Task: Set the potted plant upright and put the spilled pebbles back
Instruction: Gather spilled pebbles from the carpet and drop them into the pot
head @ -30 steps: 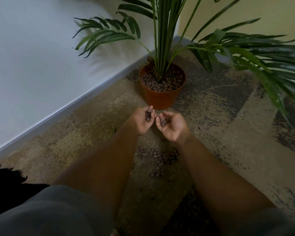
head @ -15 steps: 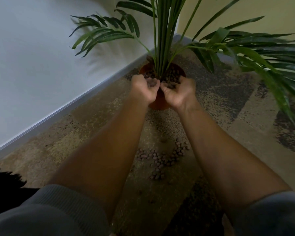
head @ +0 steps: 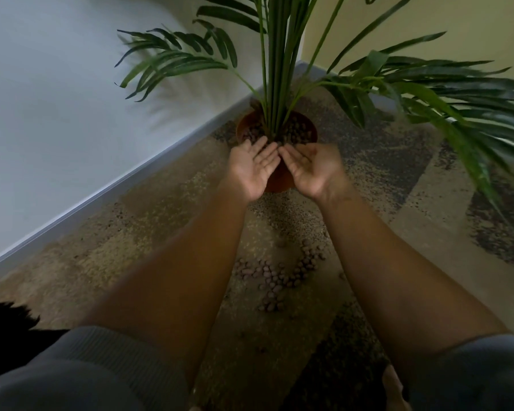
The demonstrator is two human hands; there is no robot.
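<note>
Both our hands were up at the pot's near rim, palms turned upward, fingers straight and spread, nothing held in either one. Our left hand and our right hand sat side by side, fingertips nearly meeting over the edge. Just beyond those fingertips stood the orange pot, upright on the carpet, its lower wall showing between our two wrists. Inside it, right past our fingers, lay the pebbles in the pot, packed around the green stems of the palm plant, whose fronds fanned out left and right above our hands. Back toward us, below the wrists and between our forearms, the spilled pebbles were scattered on the carpet in a loose cluster, well apart from the pot. Beyond the pot, the pale wall and its skirting board ran off to the left of our hands. Grey sleeves were pushed up both arms.
</note>
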